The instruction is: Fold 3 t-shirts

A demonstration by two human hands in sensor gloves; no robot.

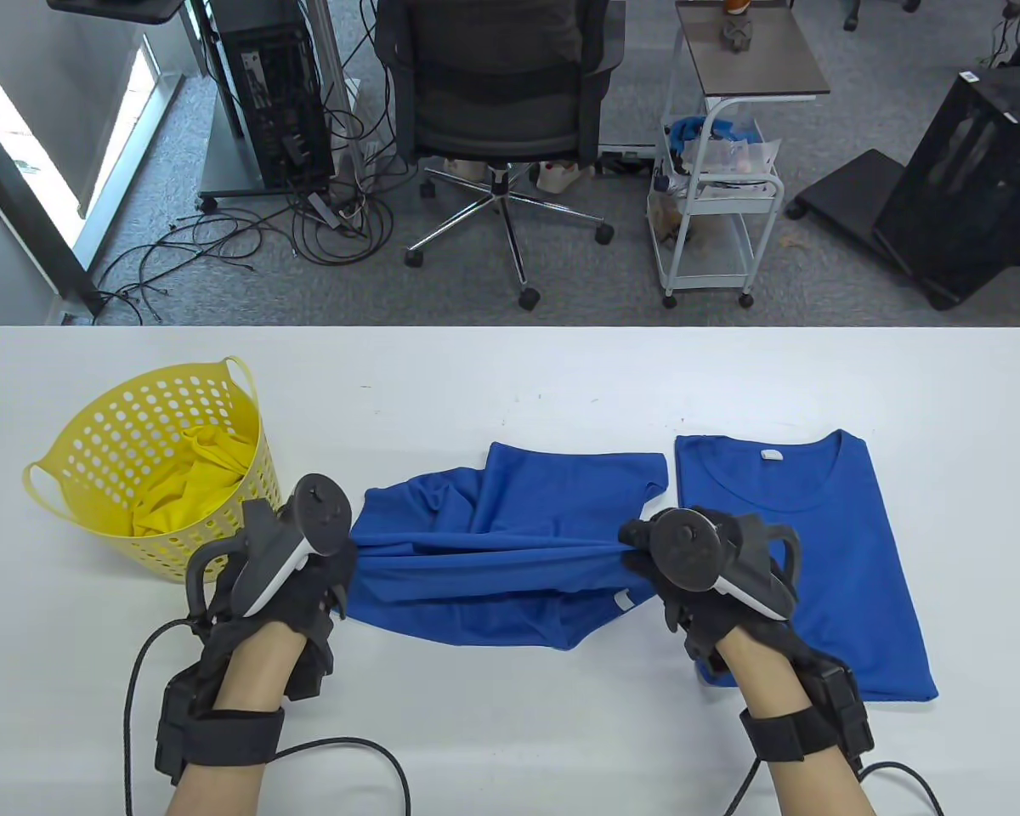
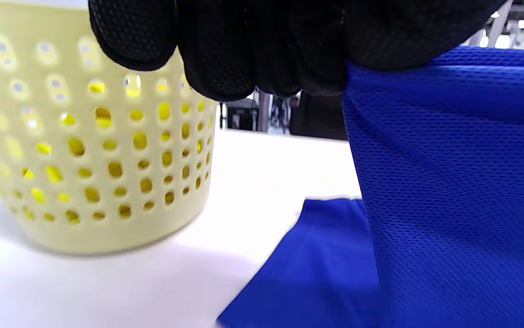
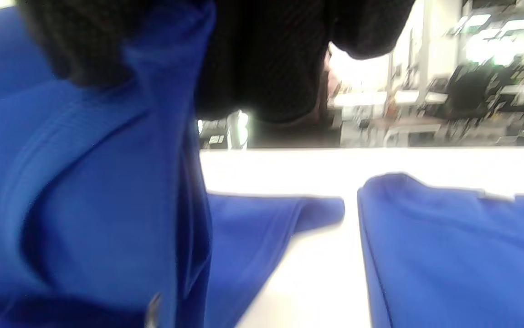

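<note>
Stretching a crumpled blue mesh t-shirt (image 1: 510,552) taut above the white table (image 1: 510,374), left hand (image 1: 293,565) and right hand (image 1: 705,569) each pinching one end in curled fingers. Leaving one blue t-shirt (image 1: 824,544) lying folded at the right. Waiting, apparently, a yellow garment (image 1: 191,484) in the perforated yellow plastic basket (image 1: 136,425): roughly one of three done.

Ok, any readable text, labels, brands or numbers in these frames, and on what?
None can be read.
White neck tag on the folded blue t-shirt: too small to read.
White tag on the crumpled blue t-shirt held by both hands: too small to read.
Yellow perforated plastic basket: no markings visible.
</note>
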